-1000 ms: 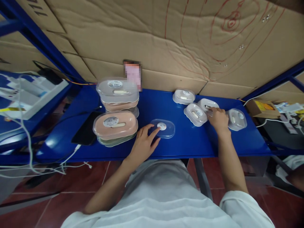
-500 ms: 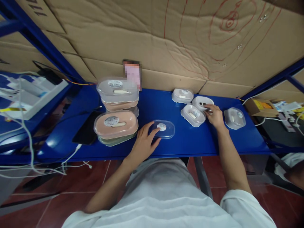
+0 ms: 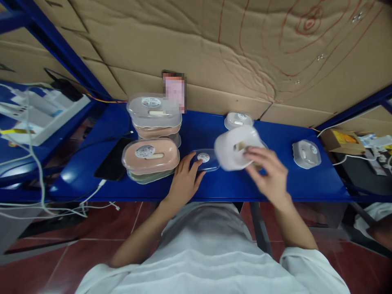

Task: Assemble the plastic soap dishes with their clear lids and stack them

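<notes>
My left hand (image 3: 185, 176) lies on the blue table with its fingers apart, the fingertips touching the left end of a clear oval plastic lid (image 3: 211, 164) that bears a round sticker. My right hand (image 3: 271, 173) grips a small white plastic box (image 3: 225, 150) by its right side and holds it tilted above the table. The box is blurred, with a small dark and beige piece at its middle. It overlaps the lid's right end and hides what lies behind it. Left of my left hand sits a pink lidded box (image 3: 156, 163) on top of a green one (image 3: 153, 178).
Behind the pink box stands another stack of lidded boxes (image 3: 153, 118). Small lidded white boxes stand at the back (image 3: 239, 121) and the right (image 3: 306, 154). A black phone (image 3: 113, 163) with a cable lies at left. Cardboard (image 3: 214, 49) lines the back.
My right hand has lifted the white box from among the small boxes and brought it left and nearer to me. My left hand stays by the lid.
</notes>
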The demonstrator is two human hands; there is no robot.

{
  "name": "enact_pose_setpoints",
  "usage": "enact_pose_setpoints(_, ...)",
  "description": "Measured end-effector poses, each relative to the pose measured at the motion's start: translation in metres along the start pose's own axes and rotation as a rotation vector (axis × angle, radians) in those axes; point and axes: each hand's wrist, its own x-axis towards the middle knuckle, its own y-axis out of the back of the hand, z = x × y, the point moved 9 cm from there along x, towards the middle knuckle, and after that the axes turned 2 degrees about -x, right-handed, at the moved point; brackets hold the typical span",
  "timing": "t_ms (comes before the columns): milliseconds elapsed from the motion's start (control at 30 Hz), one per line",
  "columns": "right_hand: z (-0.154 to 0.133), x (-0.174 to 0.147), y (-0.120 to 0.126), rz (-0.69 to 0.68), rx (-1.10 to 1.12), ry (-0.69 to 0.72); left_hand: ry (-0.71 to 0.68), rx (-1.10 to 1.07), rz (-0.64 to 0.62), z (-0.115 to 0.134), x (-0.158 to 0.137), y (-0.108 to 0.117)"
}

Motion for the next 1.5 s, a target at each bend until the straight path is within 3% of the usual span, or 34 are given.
enact_pose_setpoints(100, -0.038, -0.026, -0.050, -0.214, 0.167, 0.130, 0.012, -0.033, 0.005, -0.006, -0.002, -0.002)
enact_pose_setpoints(200, -0.028, -0.041, -0.079, -0.267, 0.206, 0.129, 0.017, -0.024, -0.013, -0.007, -0.002, -0.003)
enact_pose_setpoints(333, 0.008, -0.037, -0.077, -0.199, 0.091, 0.112, 0.015, 0.009, -0.010, -0.001, 0.001, -0.001)
enact_pose_setpoints(433, 0.035, -0.026, -0.071, -0.221, -0.032, 0.070, -0.022, 0.022, -0.028, 0.005, 0.002, -0.001)
enact_pose_setpoints(633, 0.064, -0.001, -0.051, -0.151, -0.219, -0.002, -0.179, -0.056, -0.184, 0.021, -0.002, -0.009)
enact_pose_setpoints(767, 0.047, 0.017, -0.061, -0.153, -0.288, 0.023, -0.315, -0.113, -0.291, 0.036, -0.009, -0.013)
enact_pose_setpoints(933, 0.001, 0.029, -0.117, -0.470, -0.236, 0.297, -0.383, -0.106, -0.279, 0.044, -0.011, -0.008)
enact_pose_setpoints(1000, 0.000, 0.030, -0.125, -0.517, -0.192, 0.340, -0.377, -0.118, -0.271, 0.043, -0.010, -0.007)
enact_pose_setpoints(1167, 0.062, 0.015, -0.094, -0.384, -0.333, -0.001, -0.344, -0.157, -0.275, 0.040, -0.010, -0.008)
enact_pose_setpoints(1233, 0.076, -0.004, -0.083, -0.397, -0.300, -0.041, -0.338, -0.184, -0.249, 0.039, -0.010, -0.006)
enact_pose_setpoints(1400, 0.061, -0.042, -0.073, -0.457, 0.063, 0.015, -0.299, -0.274, -0.069, 0.034, -0.006, 0.012)
enact_pose_setpoints(1500, 0.064, -0.049, -0.064, -0.357, 0.069, -0.065, -0.284, -0.255, -0.015, 0.032, -0.005, 0.016)
